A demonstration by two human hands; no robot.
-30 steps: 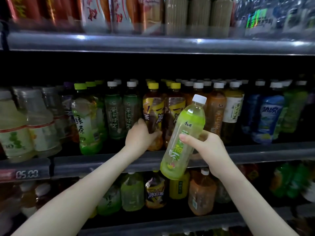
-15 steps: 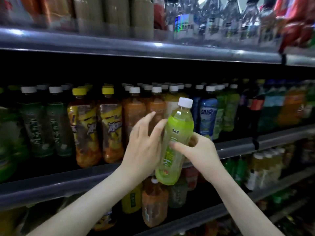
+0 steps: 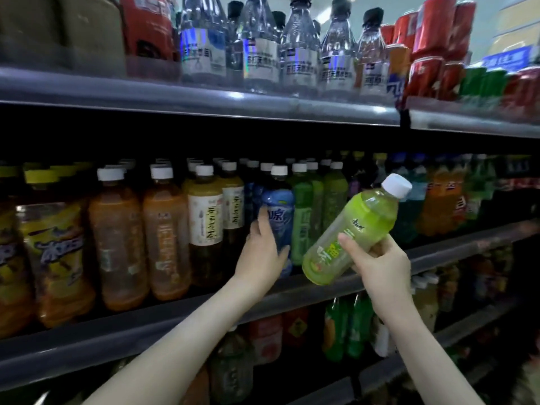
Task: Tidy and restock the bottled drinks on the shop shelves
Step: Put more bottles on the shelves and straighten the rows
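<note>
The right hand (image 3: 380,267) grips the green tea bottle (image 3: 353,229) around its lower half, thumb across the label and fingers curled behind it. The bottle is held in the air in front of the middle shelf (image 3: 146,331), tilted, with its white cap (image 3: 396,185) pointing up and to the right and its base down and to the left, just over the shelf's front rim. It touches nothing but the hand.

Just left of it, the left hand (image 3: 261,255) reaches in to the blue bottle (image 3: 279,206), which stands upright at the front of the middle shelf. The thumb lies on the bottle's left side and the fingers curl round its lower front, so the hand is closed on it.

The middle shelf holds upright rows running far back. From the left come yellow-labelled bottles (image 3: 55,252), orange tea bottles (image 3: 166,238), cream-labelled bottles (image 3: 204,220), the blue bottle's row, then green bottles (image 3: 304,217) just right of it and behind the held bottle. Orange soda bottles (image 3: 438,206) stand farther right.

The top shelf (image 3: 175,95) carries clear water bottles (image 3: 257,54) with dark caps, and red cans (image 3: 432,54) stacked to their right. Below the middle shelf, more bottles stand in dim light, among them a few green ones (image 3: 344,328) near the right forearm; their labels are too blurred to read.
</note>
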